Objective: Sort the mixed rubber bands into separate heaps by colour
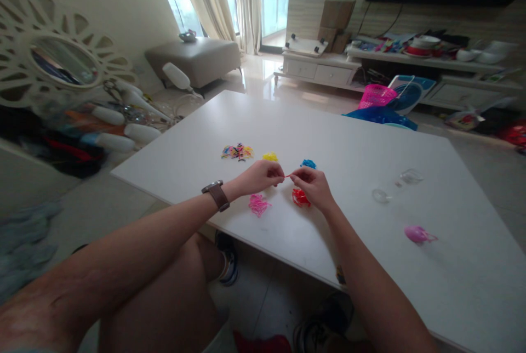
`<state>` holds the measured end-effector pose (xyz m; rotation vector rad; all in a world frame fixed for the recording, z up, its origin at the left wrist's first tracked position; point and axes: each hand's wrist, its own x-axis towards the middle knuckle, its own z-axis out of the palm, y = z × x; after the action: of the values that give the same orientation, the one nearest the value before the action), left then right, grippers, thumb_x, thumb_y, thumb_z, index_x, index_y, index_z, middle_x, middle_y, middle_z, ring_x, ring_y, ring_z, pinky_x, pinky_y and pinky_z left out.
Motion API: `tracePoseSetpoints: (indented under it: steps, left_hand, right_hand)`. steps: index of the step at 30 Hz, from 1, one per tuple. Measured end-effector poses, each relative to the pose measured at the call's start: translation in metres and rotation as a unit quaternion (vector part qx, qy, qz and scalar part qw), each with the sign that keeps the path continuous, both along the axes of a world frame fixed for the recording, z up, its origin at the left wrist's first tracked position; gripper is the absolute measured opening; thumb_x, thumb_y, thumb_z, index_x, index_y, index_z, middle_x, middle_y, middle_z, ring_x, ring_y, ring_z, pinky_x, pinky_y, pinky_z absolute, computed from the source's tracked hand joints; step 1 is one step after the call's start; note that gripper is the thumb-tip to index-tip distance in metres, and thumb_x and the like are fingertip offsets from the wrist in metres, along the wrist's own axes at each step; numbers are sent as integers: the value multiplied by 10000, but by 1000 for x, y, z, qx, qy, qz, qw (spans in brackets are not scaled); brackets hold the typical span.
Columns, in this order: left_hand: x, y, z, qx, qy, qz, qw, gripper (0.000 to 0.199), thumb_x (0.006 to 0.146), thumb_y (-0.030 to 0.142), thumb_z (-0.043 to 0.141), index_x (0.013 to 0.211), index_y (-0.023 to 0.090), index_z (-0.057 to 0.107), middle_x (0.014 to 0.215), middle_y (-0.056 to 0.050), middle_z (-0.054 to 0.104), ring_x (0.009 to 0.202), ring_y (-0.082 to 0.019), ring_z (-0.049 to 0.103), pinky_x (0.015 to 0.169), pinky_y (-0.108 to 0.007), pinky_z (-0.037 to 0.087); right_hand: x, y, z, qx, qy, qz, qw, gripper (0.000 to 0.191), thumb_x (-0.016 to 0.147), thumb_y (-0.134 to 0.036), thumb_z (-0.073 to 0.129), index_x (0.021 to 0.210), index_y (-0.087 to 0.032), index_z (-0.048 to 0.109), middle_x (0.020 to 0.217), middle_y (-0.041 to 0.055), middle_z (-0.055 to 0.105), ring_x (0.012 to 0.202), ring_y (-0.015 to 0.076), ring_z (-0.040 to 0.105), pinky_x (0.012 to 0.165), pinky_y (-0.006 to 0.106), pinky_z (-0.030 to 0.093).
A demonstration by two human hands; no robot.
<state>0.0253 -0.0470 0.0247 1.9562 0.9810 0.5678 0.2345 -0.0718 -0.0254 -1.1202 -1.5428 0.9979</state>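
My left hand [265, 175] and my right hand [312, 182] are close together above the white table [263, 117], both with pinched fingers. Between their fingertips stretches a thin red rubber band [287, 176]. Just under my right hand lies a pile of red bands [301, 197], partly covered by it. A pink pile [258, 205] sits nearer the table's front edge, below my left hand. Behind the hands are a yellow pile [270, 157], partly hidden, and a blue pile [308, 164]. Farther left is a mixed-colour pile of bands [237, 151].
On the table's right side are a clear round container [382, 195], another clear piece [411, 176] and a pink-purple object [418, 234]. A pink basket [377, 96] stands beyond the table. White lamp parts [142, 132] are beside its left edge.
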Motion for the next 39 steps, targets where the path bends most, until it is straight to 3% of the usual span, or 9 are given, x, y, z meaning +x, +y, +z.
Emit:
tracePoseSetpoints:
  steps: [8, 14, 16, 23, 29, 35, 39]
  left_hand:
    - [1, 0, 3, 5, -23, 6, 1000, 91, 794, 194, 689, 734, 133, 720, 651, -14, 690, 596, -102, 596, 580, -204, 442]
    - [7, 0, 8, -20, -62, 8, 998, 109, 791, 203, 695, 714, 126, 704, 641, -17, 677, 594, -97, 590, 585, -203, 441]
    - [10, -1, 8, -34, -73, 5, 997, 114, 790, 211, 699, 713, 126, 697, 649, -22, 682, 601, -101, 600, 595, -209, 453]
    - [10, 0, 4, -5, -68, 8, 998, 126, 813, 245, 692, 794, 128, 737, 694, -36, 706, 636, -117, 615, 616, -226, 472]
    - [3, 3, -1, 15, -27, 16, 999, 147, 816, 251, 682, 860, 131, 754, 726, -48, 718, 650, -127, 625, 615, -229, 476]
    - [-3, 7, -1, 12, 7, 40, 999, 165, 820, 232, 644, 916, 135, 736, 700, -37, 705, 643, -134, 631, 609, -232, 476]
    - [-9, 14, -2, 17, 15, 52, 998, 175, 816, 210, 625, 940, 137, 726, 698, -35, 708, 655, -139, 640, 607, -231, 477]
  right_hand:
    - [0, 1, 4, -6, 42, -36, 998, 178, 782, -372, 720, 738, -204, 678, 635, -6, 617, 602, 152, 558, 582, 299, 454]
    - [14, 11, 3, 56, 109, -235, 964, 130, 787, -320, 665, 739, -202, 636, 615, -37, 576, 572, 125, 531, 557, 264, 439]
    - [15, 11, 4, 58, 117, -253, 959, 131, 786, -326, 664, 747, -204, 634, 621, -36, 576, 576, 126, 534, 557, 264, 442]
    - [3, 0, 9, 6, 57, -69, 996, 177, 758, -371, 720, 729, -205, 666, 626, -5, 610, 595, 149, 557, 587, 298, 466]
    - [27, 6, 10, -1, 26, -56, 998, 154, 735, -327, 710, 697, -190, 652, 621, -13, 592, 580, 131, 508, 571, 283, 406]
    - [53, 8, 12, -32, -169, 59, 983, 86, 707, -242, 626, 673, -171, 660, 611, -12, 577, 589, 132, 487, 556, 272, 357]
    - [59, 8, 9, -27, -233, 83, 968, 106, 697, -204, 564, 643, -174, 650, 594, -22, 550, 575, 122, 467, 542, 264, 331]
